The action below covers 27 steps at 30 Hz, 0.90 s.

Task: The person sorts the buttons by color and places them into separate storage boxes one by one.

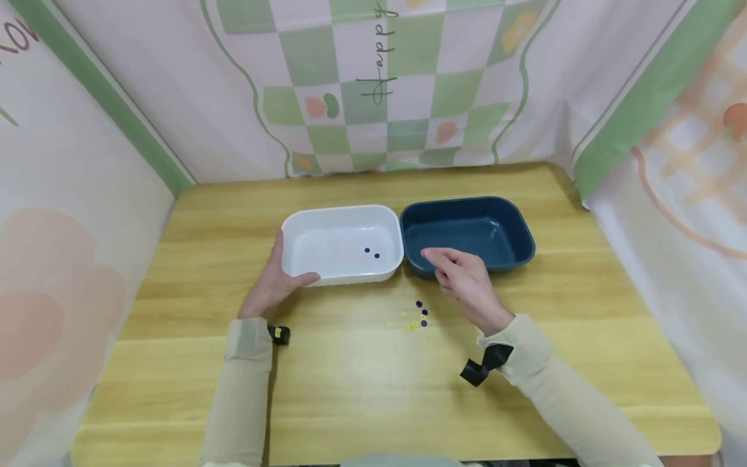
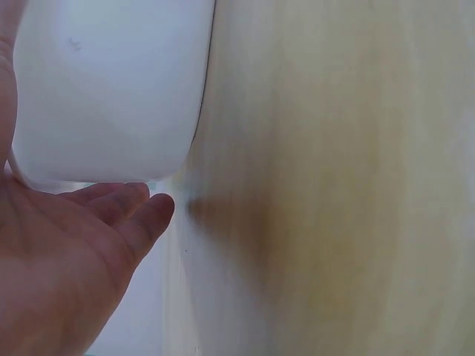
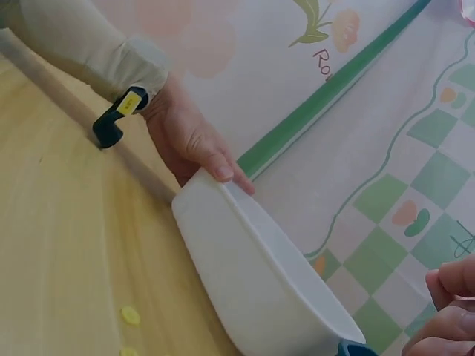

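Observation:
My left hand (image 1: 279, 280) grips the white plastic basin (image 1: 327, 281) at its left end, thumb on the front rim and fingers along the side wall. Two small dark blue discs (image 1: 367, 250) lie inside it. Over the near left rim of the dark blue basin (image 1: 467, 237) hovers my right hand (image 1: 467, 285), thumb and index finger pinched together, the other fingers curled. I cannot tell whether a tiny piece sits between those fingertips. On the table in front of the basins is a loose group of yellow discs (image 1: 413, 325) and dark blue discs (image 1: 424, 312).
The two basins stand side by side on the wooden table (image 1: 350, 389), their ends meeting. Behind them hangs a checked curtain (image 1: 356, 97), with curtains on both sides too. Each wrist wears a black strap mount (image 1: 475, 371).

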Tool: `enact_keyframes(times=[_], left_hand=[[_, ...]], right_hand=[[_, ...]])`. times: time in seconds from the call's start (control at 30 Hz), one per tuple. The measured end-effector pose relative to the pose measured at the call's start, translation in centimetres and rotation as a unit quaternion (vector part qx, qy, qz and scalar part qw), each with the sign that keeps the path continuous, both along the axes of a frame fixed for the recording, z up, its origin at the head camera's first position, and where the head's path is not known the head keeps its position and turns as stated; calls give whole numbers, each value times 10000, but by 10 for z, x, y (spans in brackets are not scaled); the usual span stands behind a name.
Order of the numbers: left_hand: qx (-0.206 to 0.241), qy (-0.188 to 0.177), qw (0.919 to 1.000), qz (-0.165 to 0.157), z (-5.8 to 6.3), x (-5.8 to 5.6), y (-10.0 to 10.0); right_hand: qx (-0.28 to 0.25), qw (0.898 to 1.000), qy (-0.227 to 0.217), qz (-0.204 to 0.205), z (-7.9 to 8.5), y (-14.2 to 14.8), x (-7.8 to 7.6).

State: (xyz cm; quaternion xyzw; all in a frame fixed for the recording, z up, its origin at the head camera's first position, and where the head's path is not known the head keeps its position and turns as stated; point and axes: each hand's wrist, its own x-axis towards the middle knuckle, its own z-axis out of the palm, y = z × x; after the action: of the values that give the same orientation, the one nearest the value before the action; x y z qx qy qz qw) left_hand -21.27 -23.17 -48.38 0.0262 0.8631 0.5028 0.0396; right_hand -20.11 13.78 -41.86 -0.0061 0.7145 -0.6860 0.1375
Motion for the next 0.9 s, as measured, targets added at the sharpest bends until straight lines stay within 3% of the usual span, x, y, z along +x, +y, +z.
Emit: enact_keyframes(times=[0.13, 0.23, 0.27, 0.33, 0.4, 0.5, 0.53, 0.6, 0.67, 0.9], left_hand=[[-16, 28, 10000, 1, 4, -4, 0], [-117, -21, 9999, 21, 7, -3, 0], [-154, -42, 9999, 27, 7, -3, 0], [-204, -81, 9997, 46, 7, -2, 1], [-224, -123, 9997, 63, 7, -1, 1], [-219, -88, 9997, 56, 6, 0, 1], [-204, -70, 9998, 59, 7, 0, 1], [-178, -46, 9998, 54, 6, 0, 1], [-122, -32, 9999, 42, 5, 1, 1], [-41, -56, 10000, 65, 4, 0, 0]], right_hand=[[926, 9953, 239, 180, -2, 6, 3], [1965, 9761, 650, 670, -8, 8, 8], [2370, 9636, 857, 895, -11, 8, 10], [3219, 9275, 1367, 1317, -17, 7, 14], [3983, 8846, 1847, 1575, -23, 5, 18], [4883, 8183, 2549, 1643, -32, -1, 20], [5056, 8030, 2710, 1616, -35, -2, 20], [5276, 7818, 2924, 1578, -38, -5, 20], [5392, 7708, 2997, 1592, -41, -7, 20], [5647, 7491, 2981, 1765, -42, -15, 20]])
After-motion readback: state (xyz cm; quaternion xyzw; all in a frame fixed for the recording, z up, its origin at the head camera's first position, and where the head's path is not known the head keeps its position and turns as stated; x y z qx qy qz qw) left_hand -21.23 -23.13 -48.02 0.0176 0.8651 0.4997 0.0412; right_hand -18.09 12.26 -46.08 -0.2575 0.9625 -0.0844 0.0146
